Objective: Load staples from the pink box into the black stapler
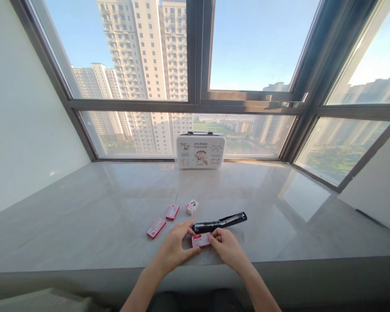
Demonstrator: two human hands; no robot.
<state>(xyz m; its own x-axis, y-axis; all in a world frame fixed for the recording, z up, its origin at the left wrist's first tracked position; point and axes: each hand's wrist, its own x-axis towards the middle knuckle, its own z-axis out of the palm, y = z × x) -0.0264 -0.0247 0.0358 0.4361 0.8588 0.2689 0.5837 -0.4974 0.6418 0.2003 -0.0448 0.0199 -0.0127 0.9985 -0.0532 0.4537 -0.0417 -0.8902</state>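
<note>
A small red and white staple box (201, 240) lies near the front of the grey sill, between my two hands. My left hand (173, 245) grips its left end, thumb below and fingers above. At its right end, my right hand (226, 247) pinches the box between thumb and curled fingers. Just behind the box lies a black stapler (219, 222), its arm swung open so the metal inside shows. The left fingertips are close to the stapler's left end; I cannot tell whether they touch it.
Two more red and white boxes (156, 228) (172, 212) lie left of the stapler, and a small white box (192, 207) sits behind it. A white printed case (200, 151) stands against the window frame (133, 106). The sill's front edge (295, 261) runs close to my wrists.
</note>
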